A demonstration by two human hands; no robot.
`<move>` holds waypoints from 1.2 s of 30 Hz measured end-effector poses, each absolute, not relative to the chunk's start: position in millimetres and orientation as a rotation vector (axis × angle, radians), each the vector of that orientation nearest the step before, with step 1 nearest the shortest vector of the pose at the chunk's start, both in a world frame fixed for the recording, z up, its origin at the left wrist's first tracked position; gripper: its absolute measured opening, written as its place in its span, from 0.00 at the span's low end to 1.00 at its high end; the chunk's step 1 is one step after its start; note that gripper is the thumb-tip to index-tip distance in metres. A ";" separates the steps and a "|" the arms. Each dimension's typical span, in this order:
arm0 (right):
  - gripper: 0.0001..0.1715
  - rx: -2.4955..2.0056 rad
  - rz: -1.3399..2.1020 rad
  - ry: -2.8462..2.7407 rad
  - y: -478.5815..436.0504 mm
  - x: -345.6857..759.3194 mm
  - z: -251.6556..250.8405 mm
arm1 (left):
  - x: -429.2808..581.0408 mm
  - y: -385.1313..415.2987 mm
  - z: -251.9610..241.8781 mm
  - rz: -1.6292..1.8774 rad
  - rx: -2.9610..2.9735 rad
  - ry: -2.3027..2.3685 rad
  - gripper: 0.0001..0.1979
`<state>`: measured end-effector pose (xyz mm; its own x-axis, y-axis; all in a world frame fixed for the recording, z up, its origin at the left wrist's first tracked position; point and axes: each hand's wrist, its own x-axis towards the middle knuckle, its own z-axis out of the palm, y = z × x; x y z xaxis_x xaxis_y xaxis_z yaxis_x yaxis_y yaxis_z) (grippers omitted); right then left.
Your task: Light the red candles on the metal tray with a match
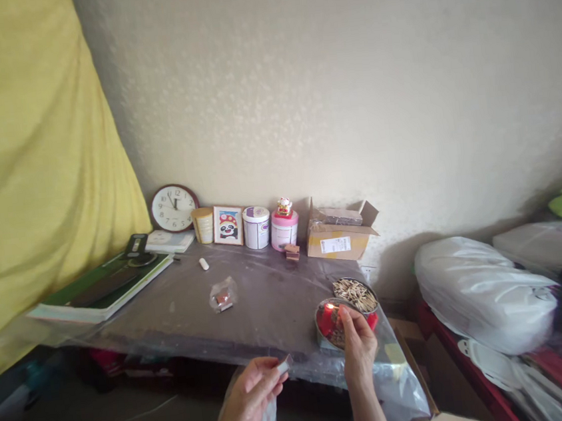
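My right hand [359,341] pinches a burning match [335,307], its small flame pointing left. Beneath it stands a round tin [321,333] with red things inside, partly hidden by the hand. Touching or just behind that tin is a round container [374,308] heaped with loose matchsticks [354,294]. At the table's front edge, my left hand [259,385] grips a small matchbox [284,365] between thumb and fingers, one grey side showing. Clear plastic hangs by the left wrist.
Plastic film covers the table [271,305]. A clear bag [223,295] with small brown boxes lies mid-table. Along the wall stand a clock [175,208], a panda picture [228,226], tubs [257,228] and an open carton [337,241]. White bags [485,289] sit at right.
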<state>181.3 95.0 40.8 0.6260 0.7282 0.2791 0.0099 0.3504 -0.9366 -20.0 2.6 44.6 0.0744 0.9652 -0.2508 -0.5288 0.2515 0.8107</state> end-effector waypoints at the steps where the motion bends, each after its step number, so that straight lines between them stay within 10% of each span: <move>1: 0.20 -1.127 0.580 -0.747 93.9 180.7 41.4 | -20.5 2.8 44.1 1.226 0.612 0.900 0.17; 20: 0.17 -1.029 0.843 -0.594 65.3 195.7 61.4 | -20.3 1.8 41.0 1.218 0.637 0.875 0.14; 36: 0.26 -1.656 0.371 -0.705 109.0 307.3 17.3 | -15.6 7.3 34.3 1.147 0.655 0.931 0.19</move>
<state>307.3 109.0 17.3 0.7623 0.6319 0.1401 0.2420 -0.0775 -0.9672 -15.6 7.3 34.3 0.1270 0.9531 -0.2748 -0.4651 0.3019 0.8321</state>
